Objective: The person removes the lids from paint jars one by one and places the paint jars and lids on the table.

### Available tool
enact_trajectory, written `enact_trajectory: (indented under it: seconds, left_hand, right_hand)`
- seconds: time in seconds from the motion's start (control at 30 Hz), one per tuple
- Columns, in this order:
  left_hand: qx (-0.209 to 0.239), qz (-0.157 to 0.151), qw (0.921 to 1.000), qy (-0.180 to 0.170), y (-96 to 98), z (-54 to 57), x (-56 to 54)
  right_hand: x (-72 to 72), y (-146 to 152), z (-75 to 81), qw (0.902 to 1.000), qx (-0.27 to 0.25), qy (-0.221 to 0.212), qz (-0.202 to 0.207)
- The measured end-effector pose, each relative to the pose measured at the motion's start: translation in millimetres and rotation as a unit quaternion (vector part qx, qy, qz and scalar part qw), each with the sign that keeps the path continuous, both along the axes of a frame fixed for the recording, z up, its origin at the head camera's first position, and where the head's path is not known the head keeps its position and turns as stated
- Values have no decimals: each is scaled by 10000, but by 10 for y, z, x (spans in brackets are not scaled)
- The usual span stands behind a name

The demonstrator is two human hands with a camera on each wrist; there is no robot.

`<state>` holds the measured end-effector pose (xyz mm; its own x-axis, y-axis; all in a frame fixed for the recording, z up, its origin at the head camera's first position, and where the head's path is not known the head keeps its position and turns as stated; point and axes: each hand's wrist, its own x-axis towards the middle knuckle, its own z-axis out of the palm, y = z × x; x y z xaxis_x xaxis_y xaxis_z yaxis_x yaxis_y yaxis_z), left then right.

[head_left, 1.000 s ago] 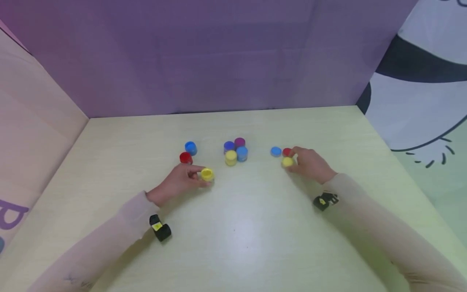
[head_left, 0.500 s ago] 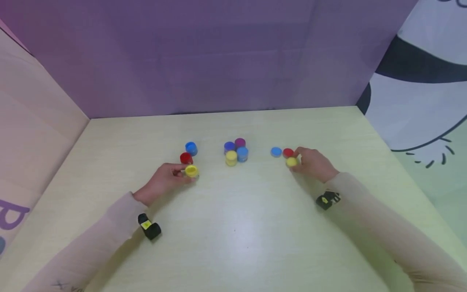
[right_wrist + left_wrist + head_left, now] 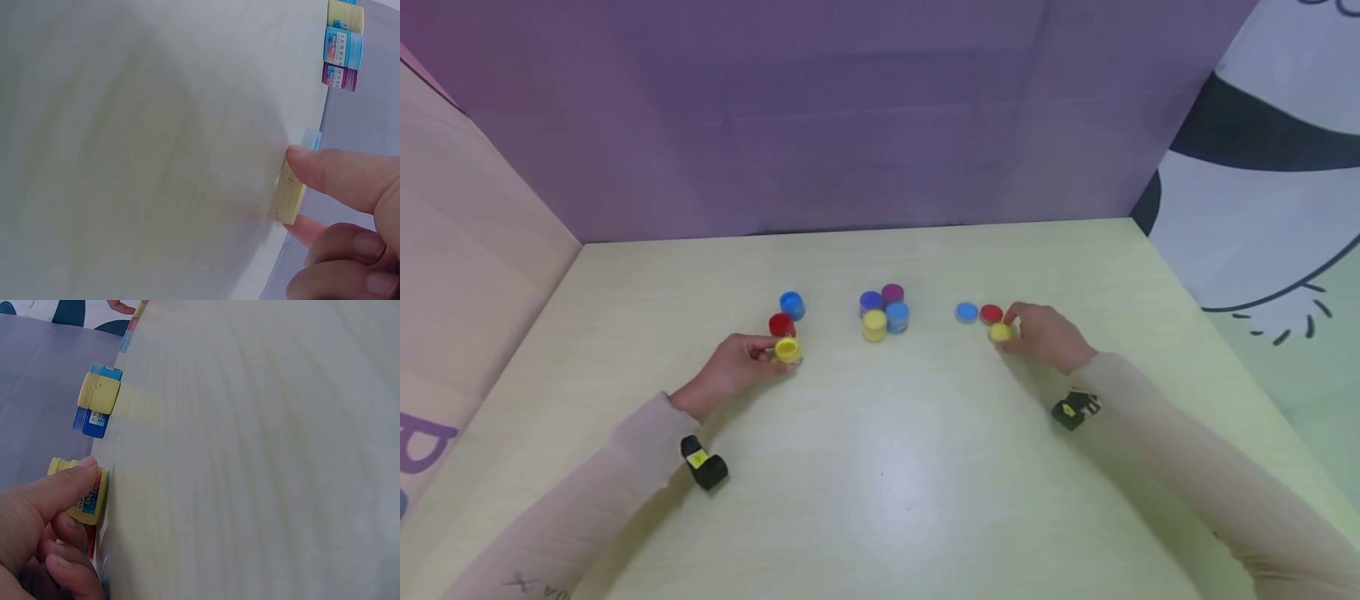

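Observation:
My left hand [image 3: 730, 371] grips a small lidless yellow paint jar [image 3: 787, 351] by its sides, thumb and fingers around it. In the left wrist view the jar's printed label [image 3: 89, 501] shows beneath the thumb, close to the tabletop. Just behind it stand an open red jar [image 3: 781, 324] and an open blue jar [image 3: 792, 305]. My right hand [image 3: 1047, 337] pinches a yellow lid [image 3: 999, 332] by its edge between thumb and finger, right at the table surface. A red lid [image 3: 991, 314] and a light blue lid [image 3: 967, 312] lie flat beside that one.
Between the hands, capped jars stand clustered: a yellow jar [image 3: 874, 326], a light blue jar [image 3: 897, 317], a violet-blue jar [image 3: 870, 303] and a magenta jar [image 3: 892, 293]. A purple panel [image 3: 850, 125] rises along the back edge of the pale table [image 3: 880, 533].
My left hand has carried the yellow jar leftward to the front of the red jar. The right hand has shifted slightly right with the yellow lid, leaving the red lid more exposed.

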<state>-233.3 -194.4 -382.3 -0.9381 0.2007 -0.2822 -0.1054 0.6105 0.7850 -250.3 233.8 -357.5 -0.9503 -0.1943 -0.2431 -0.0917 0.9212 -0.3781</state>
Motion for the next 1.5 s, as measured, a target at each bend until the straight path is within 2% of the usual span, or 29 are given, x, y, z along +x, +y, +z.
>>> enact_trajectory:
  seconds: [0.37, 0.97, 1.37, 1.5]
  left_hand:
    - [-28, 37, 10000, -18, 21, 0, -11]
    - [-76, -74, 9996, 246, 5, -27, -17]
    - [-203, -35, 9995, 220, 5, -23, -19]
    - [-258, 11, 9995, 192, -2, -23, -15]
  right_hand:
    - [-3, -14, 34, 9999, 114, 7, -23]
    - [54, -319, 128, 9974, -151, 501, 504]
    - [7, -419, 81, 9975, -181, 382, 563]
    - [2, -451, 61, 9965, -396, 428, 602]
